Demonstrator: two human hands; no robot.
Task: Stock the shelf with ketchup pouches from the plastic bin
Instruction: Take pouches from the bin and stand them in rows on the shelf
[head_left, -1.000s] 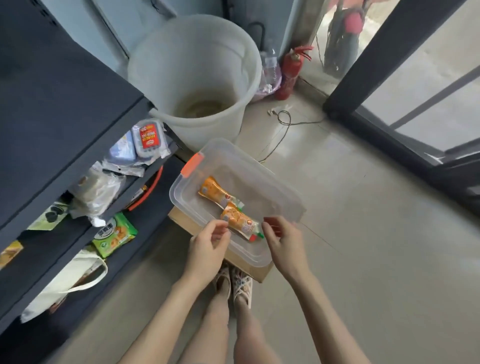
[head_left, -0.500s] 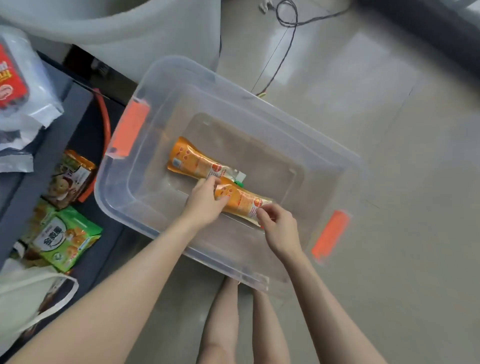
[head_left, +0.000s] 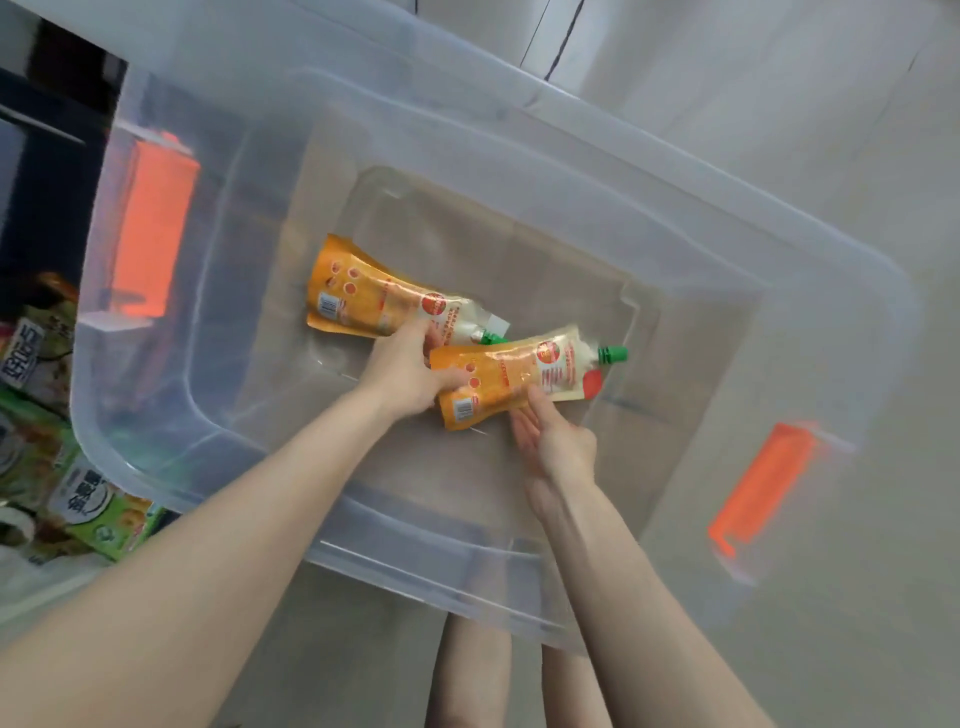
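Note:
Two orange ketchup pouches with green caps lie in a clear plastic bin (head_left: 363, 540). My left hand (head_left: 405, 374) reaches in and grips the far pouch (head_left: 363, 301) at its near edge, close to the spout end. Its thumb touches the left end of the near pouch (head_left: 514, 374). My right hand (head_left: 556, 447) holds the near pouch from below, thumb on top, and the pouch is tilted up off the bin floor. The shelf (head_left: 31, 156) is at the left edge, mostly out of view.
The bin has orange latches at the left (head_left: 150, 228) and right (head_left: 763, 483) ends. Green snack packets (head_left: 88, 499) lie on the low shelf to the left. Pale floor tiles (head_left: 779, 104) lie beyond the bin, and my legs (head_left: 467, 675) are below it.
The camera has dropped close over the bin. Both hands went from the bin's rim into it. The near pouch has been turned and lifted by my right hand.

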